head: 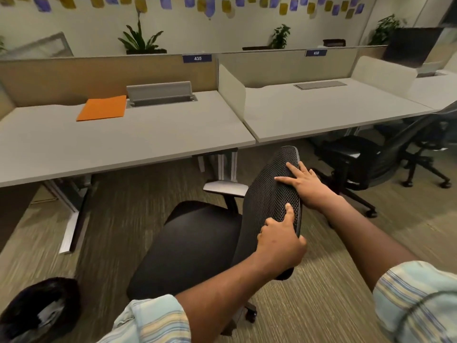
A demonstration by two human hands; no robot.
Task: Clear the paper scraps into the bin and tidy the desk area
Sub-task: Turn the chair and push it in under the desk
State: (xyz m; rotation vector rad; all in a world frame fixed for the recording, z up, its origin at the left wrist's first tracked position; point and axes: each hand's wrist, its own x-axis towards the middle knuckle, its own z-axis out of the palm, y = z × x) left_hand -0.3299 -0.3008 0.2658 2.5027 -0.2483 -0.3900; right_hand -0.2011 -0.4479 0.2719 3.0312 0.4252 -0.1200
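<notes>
A black office chair (188, 243) with a mesh backrest (269, 196) stands on the carpet in front of the grey desk (123, 144). My left hand (279, 246) grips the lower edge of the backrest, thumb lying on the mesh. My right hand (306, 181) rests higher on the backrest, fingers spread over its rim. An orange folder (102, 108) lies flat at the back of the desk. At the bottom left sits a round black bin (39, 310) lined with a dark bag; pale stuff shows inside it. No loose paper scraps are visible.
A second desk (333, 107) adjoins on the right, with two more black chairs (366, 159) beside it. Beige partitions (106, 75) with number plates stand behind both desks. A raised cable flap (159, 92) sits next to the folder. The desk legs (74, 206) stand left of the chair.
</notes>
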